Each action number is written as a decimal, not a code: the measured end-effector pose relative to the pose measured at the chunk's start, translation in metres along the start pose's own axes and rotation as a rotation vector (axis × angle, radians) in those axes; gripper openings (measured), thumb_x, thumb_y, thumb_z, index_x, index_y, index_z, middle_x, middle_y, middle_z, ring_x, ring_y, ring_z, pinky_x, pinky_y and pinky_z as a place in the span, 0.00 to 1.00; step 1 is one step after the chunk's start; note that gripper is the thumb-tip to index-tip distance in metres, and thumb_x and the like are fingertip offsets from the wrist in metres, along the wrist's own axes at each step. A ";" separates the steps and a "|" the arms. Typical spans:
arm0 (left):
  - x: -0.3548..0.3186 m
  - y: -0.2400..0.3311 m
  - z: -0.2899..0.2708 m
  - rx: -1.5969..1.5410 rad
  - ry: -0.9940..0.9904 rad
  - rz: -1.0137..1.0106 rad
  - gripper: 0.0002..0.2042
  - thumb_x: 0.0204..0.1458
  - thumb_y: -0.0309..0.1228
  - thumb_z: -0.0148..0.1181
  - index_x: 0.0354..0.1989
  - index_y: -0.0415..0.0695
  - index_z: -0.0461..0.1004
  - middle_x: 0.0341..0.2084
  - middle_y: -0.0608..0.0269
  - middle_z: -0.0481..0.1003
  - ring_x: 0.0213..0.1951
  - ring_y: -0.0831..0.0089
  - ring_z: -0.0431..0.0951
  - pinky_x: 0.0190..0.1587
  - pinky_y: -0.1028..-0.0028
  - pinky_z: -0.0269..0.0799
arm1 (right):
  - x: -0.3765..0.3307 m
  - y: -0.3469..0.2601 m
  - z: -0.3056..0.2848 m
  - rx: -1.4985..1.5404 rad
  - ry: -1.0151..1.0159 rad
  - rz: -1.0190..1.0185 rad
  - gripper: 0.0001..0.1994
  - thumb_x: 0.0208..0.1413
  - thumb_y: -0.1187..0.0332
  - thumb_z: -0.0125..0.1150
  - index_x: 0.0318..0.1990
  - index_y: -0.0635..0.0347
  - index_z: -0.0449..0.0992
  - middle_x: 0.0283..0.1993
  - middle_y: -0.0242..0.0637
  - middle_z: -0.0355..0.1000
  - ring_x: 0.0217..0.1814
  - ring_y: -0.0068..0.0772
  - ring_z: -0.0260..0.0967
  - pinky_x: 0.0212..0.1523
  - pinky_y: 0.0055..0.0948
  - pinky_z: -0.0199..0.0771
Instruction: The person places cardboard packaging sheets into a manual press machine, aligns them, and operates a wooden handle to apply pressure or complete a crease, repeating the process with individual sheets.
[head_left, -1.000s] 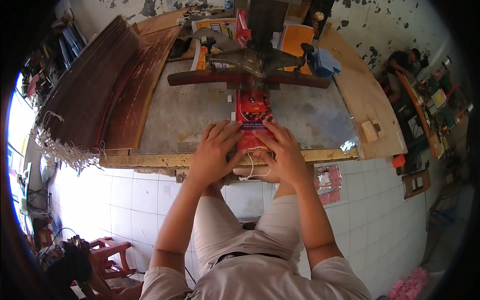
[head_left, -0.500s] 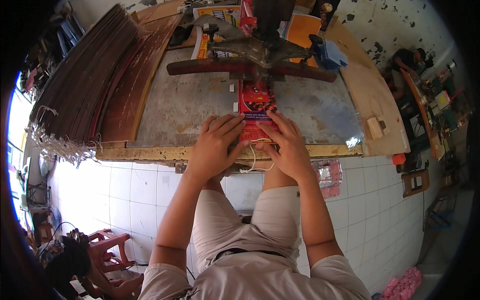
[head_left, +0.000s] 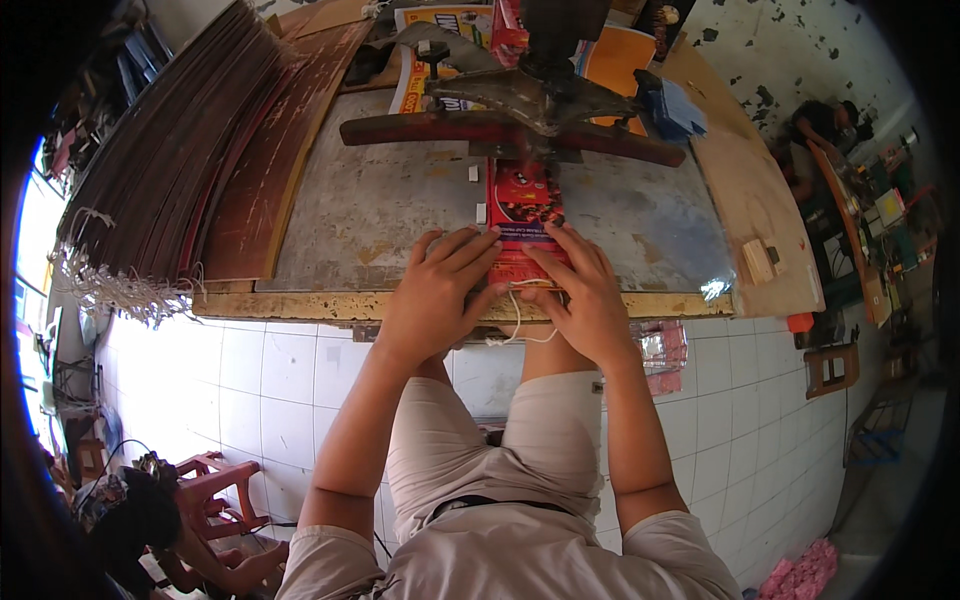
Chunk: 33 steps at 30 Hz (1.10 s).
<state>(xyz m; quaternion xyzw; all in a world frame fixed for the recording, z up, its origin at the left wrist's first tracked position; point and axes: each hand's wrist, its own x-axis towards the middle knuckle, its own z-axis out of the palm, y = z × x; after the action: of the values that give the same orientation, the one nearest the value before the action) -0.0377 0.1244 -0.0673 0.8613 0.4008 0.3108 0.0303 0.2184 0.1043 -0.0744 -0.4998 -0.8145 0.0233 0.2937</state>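
Observation:
A flat red printed packet (head_left: 526,209) with a dark purple band lies on the worn grey bed of a press. Its far end reaches beneath the dark metal press bar (head_left: 420,128). A white cord (head_left: 518,318) loops from its near end over the table's front edge. My left hand (head_left: 440,285) rests along the packet's left side, fingers stretched out, thumb pointing inward. On the right side lies my right hand (head_left: 587,290), fingers extended over the packet's edge and thumb near the cord. Both hands are open, partly covering the packet's near end.
Two small white blocks (head_left: 481,213) sit left of the packet. A tall stack of dark brown sheets with frayed strings (head_left: 170,150) fills the left of the table. A wooden block (head_left: 762,260) lies at the right. Other people sit at lower left and far right.
The whole view has shifted slightly, with the press and packet appearing a little further right. My hands stay on the packet's sides in nearly the same pose.

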 end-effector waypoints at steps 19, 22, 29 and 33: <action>-0.001 -0.001 0.001 0.025 -0.009 -0.002 0.26 0.67 0.45 0.69 0.67 0.43 0.82 0.71 0.62 0.80 0.72 0.56 0.75 0.76 0.47 0.63 | -0.001 -0.001 -0.002 0.003 -0.035 0.044 0.31 0.60 0.61 0.79 0.72 0.45 0.81 0.84 0.40 0.65 0.85 0.56 0.60 0.85 0.56 0.61; -0.002 0.000 0.002 0.020 -0.004 -0.004 0.26 0.67 0.45 0.69 0.67 0.43 0.83 0.70 0.62 0.80 0.72 0.56 0.75 0.76 0.47 0.64 | -0.001 -0.002 -0.003 0.015 -0.036 0.048 0.31 0.60 0.60 0.79 0.72 0.45 0.81 0.84 0.41 0.65 0.85 0.57 0.60 0.84 0.56 0.62; -0.002 -0.001 0.001 0.043 0.004 0.008 0.26 0.66 0.45 0.69 0.67 0.43 0.82 0.71 0.62 0.79 0.73 0.56 0.74 0.76 0.47 0.64 | 0.000 -0.004 -0.006 0.045 -0.006 0.026 0.28 0.65 0.53 0.75 0.69 0.50 0.83 0.80 0.46 0.68 0.84 0.55 0.62 0.83 0.56 0.60; -0.010 0.002 0.001 0.098 -0.005 0.030 0.28 0.67 0.45 0.68 0.71 0.45 0.79 0.74 0.63 0.76 0.73 0.57 0.74 0.76 0.48 0.64 | -0.016 0.012 -0.023 0.190 0.043 0.091 0.24 0.68 0.54 0.74 0.67 0.52 0.84 0.78 0.47 0.71 0.83 0.53 0.64 0.83 0.54 0.62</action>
<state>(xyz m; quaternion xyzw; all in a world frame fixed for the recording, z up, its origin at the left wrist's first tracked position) -0.0407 0.1161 -0.0731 0.8684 0.4026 0.2889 -0.0154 0.2448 0.0908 -0.0662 -0.5067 -0.7784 0.1031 0.3560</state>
